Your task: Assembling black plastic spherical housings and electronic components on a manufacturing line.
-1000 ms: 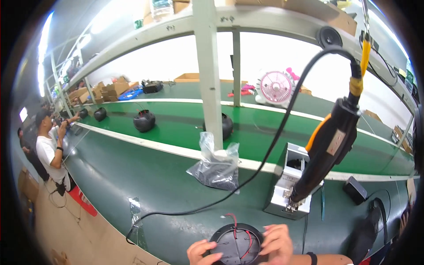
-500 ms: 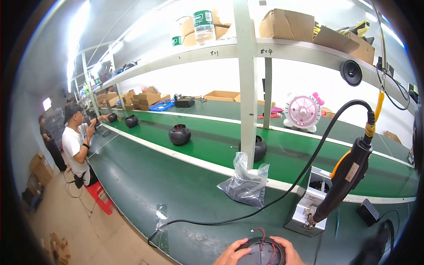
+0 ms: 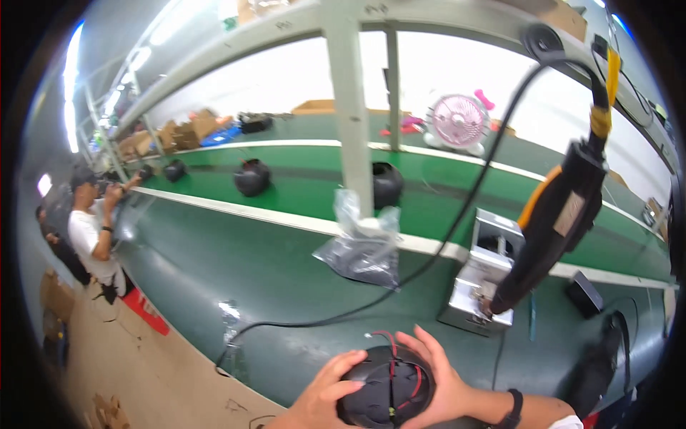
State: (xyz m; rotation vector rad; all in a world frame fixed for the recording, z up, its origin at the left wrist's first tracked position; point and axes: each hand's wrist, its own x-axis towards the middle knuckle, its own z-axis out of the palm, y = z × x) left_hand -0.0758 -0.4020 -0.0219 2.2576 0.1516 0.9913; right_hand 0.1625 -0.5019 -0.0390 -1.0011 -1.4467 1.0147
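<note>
Basically, left hand point(image 3: 325, 390) and right hand point(image 3: 444, 385) cupped the black housing point(image 3: 373, 380) from both sides, likely for even support, leaving the red wire point(image 3: 394, 348) clear on top. Housing was at the bench's point(image 3: 286, 282) near edge. Driver point(image 3: 550, 225) pointed tip-down at the silver box point(image 3: 463, 304), presumably parked within reach.

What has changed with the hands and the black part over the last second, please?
The right hand has straightened its fingers, and the black part now looks rounder, apparently turned; which way is unclear. The left hand still holds its side; nothing was let go. The bag, power tool and fan stayed put.
</note>
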